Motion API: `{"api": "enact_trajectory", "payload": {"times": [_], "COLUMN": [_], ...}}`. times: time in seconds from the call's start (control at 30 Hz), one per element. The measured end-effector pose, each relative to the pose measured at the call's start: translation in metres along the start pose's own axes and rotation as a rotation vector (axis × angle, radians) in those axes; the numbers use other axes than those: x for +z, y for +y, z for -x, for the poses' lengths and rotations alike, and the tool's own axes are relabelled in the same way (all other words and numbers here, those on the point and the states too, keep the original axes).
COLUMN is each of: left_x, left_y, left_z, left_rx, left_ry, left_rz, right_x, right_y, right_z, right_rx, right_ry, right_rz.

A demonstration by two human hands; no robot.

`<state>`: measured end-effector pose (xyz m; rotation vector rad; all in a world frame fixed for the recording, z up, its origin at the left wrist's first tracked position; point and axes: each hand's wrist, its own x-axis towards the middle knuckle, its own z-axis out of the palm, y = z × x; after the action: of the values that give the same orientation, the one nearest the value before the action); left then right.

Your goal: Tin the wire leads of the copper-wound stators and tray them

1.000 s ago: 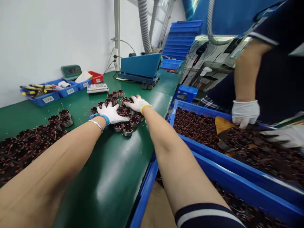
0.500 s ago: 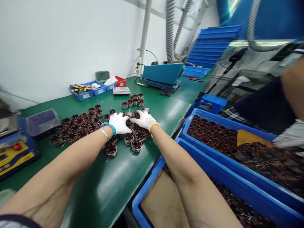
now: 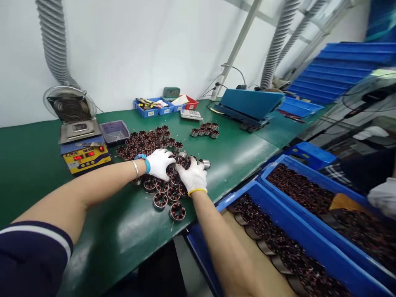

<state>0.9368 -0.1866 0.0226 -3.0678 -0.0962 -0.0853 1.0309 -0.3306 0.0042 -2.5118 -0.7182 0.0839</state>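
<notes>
My left hand [image 3: 160,163], in a white glove, lies over a cluster of motor stators [image 3: 162,185], metal rings with black and copper-coloured windings. Its thumb and forefinger curve around some of them. Close by on the right, my right hand [image 3: 194,175], gloved too, has its thumb and fingers bent around stators [image 3: 186,163] at the cluster's right edge. The gloves hide part of what they grip. One stator [image 3: 205,164] lies on its side just beyond the right hand. More stators [image 3: 145,142] crowd together behind the left hand.
A small separate group of stators [image 3: 206,130] stands farther back on the green table [image 3: 130,231]. A yellow-blue device [image 3: 86,159] and a grey bin [image 3: 115,131] are at left. Blue crates [image 3: 260,202] of stators stand at right, where another person's gloved hand [image 3: 383,198] shows.
The view has swung left, bringing the yellow-blue device and a second hose into sight. Both my hands stay at the stators, the right one now bent more steeply at the wrist.
</notes>
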Motion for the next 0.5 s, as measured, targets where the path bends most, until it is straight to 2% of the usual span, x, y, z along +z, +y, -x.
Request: {"api": "enact_trajectory", "payload": {"times": [0.17, 0.3, 0.43, 0.5], "left_x": [0.0, -0.007, -0.033, -0.053], "left_y": [-0.013, -0.022, -0.023, -0.008], "left_z": [0.035, 0.052, 0.069, 0.087], "left_rx": [0.079, 0.103, 0.023, -0.071], "left_ry": [-0.032, -0.088, -0.114, -0.066], "left_rz": [0.0, -0.001, -0.007, -0.017], "right_x": [0.016, 0.027, 0.037, 0.039], "right_y": [-0.025, -0.041, -0.055, -0.058], "right_z": [0.04, 0.063, 0.075, 0.081], "right_rx": [0.036, 0.035, 0.021, 0.012], "right_ry": [0.015, 0.009, 0.007, 0.004], "right_rz": [-0.094, -0.188, -0.258, -0.284]}}
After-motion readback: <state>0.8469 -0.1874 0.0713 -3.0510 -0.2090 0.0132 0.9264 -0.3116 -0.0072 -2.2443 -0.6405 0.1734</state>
